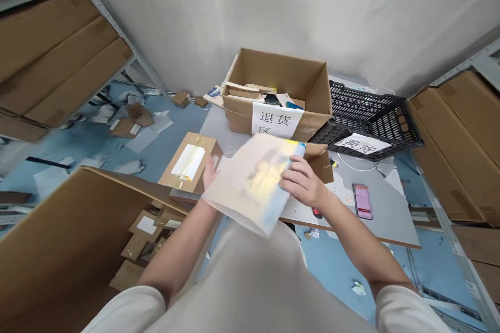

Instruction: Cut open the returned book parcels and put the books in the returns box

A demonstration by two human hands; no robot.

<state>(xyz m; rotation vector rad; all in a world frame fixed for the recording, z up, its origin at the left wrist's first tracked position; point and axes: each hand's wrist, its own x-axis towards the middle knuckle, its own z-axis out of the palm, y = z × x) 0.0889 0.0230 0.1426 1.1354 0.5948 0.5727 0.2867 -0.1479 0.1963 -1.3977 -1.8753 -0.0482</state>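
Note:
A frosted, see-through plastic bag (238, 177) hangs tilted in front of my body, with a flat, book-like item in yellow and blue showing through it. My right hand (304, 182) grips its right edge, fingers curled over the front. At the left side is my left hand (210, 174), partly hidden behind the bag, with the visible fingers stretched upward. Just beyond that hand lies a taped cardboard box (201, 166) with a white label. Partly covered by the bag, a smaller open carton (322, 164) sits on the table.
On the grey table (385, 213) stand a large carton (238, 117) of books and packets, a black plastic crate (375, 114) and a phone (363, 201). A big open box (78, 234) of small parcels is at lower left. Shelves with cartons flank both sides; scraps litter the blue floor.

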